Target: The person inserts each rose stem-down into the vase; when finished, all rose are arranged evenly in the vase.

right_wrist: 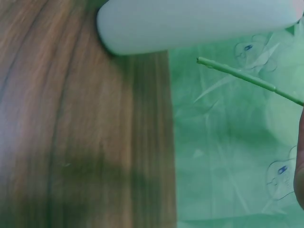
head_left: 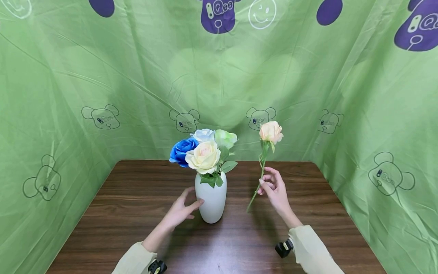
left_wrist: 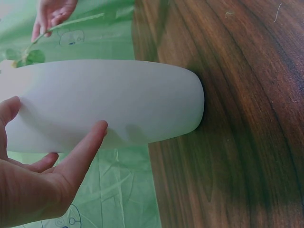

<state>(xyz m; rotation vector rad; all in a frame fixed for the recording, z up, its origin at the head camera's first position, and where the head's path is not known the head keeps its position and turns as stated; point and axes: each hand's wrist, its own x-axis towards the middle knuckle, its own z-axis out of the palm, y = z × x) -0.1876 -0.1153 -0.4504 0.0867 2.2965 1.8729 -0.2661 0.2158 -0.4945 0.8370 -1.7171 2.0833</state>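
A white vase (head_left: pixel 213 201) stands upright on the table and holds a blue rose (head_left: pixel 183 151), a cream rose (head_left: pixel 204 156), a pale blue rose (head_left: pixel 203 135) and a green flower (head_left: pixel 226 138). At the vase's left side is my left hand (head_left: pixel 180 211), fingers spread and thumb tip against the wall, as the left wrist view shows too. To the right of the vase, my right hand (head_left: pixel 276 190) pinches a peach rose (head_left: pixel 271 132) by its stem, bloom up. In the right wrist view the bare lower end of the stem (right_wrist: pixel 237 73) points toward the vase (right_wrist: pixel 190 23).
The brown wooden table (head_left: pixel 137 190) is ringed on the far side and both flanks by a green printed curtain (head_left: pixel 143 76). A black wrist device (head_left: pixel 284 248) sits at my right sleeve, another (head_left: pixel 157 267) at my left.
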